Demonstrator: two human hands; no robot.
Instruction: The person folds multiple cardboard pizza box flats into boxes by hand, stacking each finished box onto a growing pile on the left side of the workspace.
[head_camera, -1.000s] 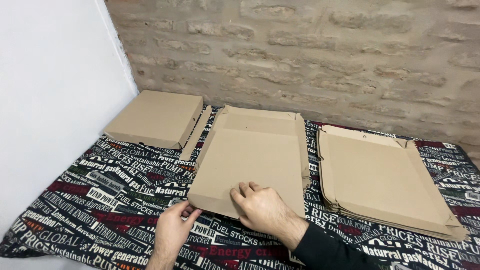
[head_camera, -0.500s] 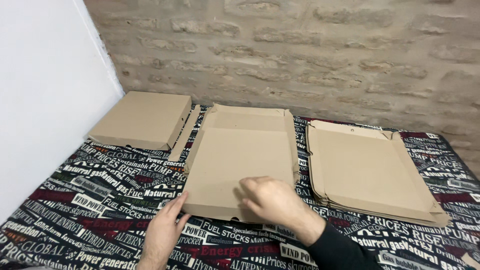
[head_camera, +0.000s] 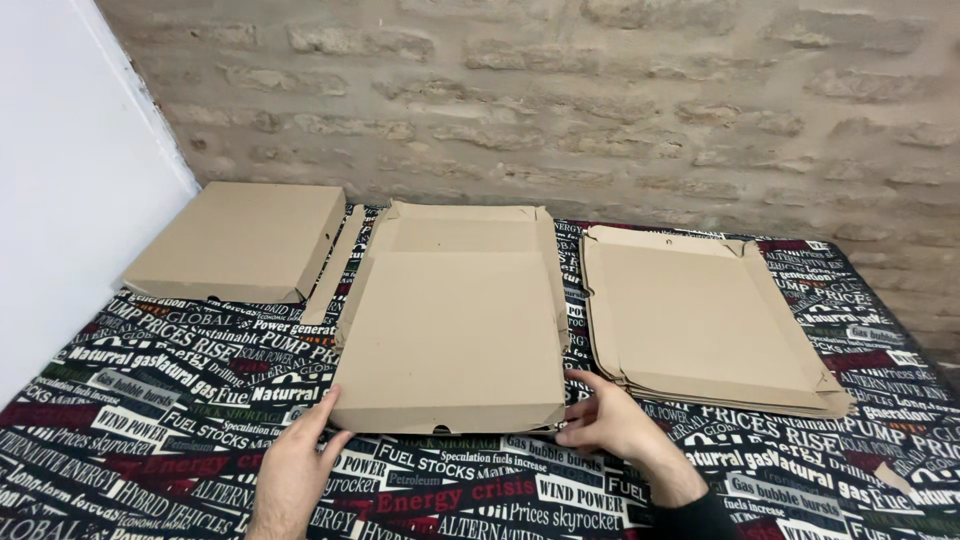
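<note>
In the centre of the frame a flat, partly folded cardboard pizza box (head_camera: 450, 330) lies on a tablecloth (head_camera: 150, 400) printed all over with white and red lettering on black. The left hand (head_camera: 295, 470) comes in from the bottom edge, left of centre, with its fingers loosely spread and its fingertips (head_camera: 330, 398) touching the box's near left corner; it grips nothing. The right hand (head_camera: 615, 425), in a dark sleeve (head_camera: 700, 515), sits at the lower middle right of the frame, open and relaxed, with its fingertips (head_camera: 572, 410) at the box's near right corner, touching or just beside the cardboard edge; it too holds nothing. The far end of this box, toward the wall, shows raised side flaps and a folded back panel. At the upper left a closed, fully assembled pizza box (head_camera: 240, 240) rests near the white wall (head_camera: 70, 180), and a narrow cardboard strip (head_camera: 335, 265) lies between it and the centre box. On the right a stack of flat, unfolded box blanks (head_camera: 700, 320) lies just beside the centre box, apart from it by a thin band of cloth. A rough brick wall (head_camera: 600, 90) fills the top of the frame behind the table.
</note>
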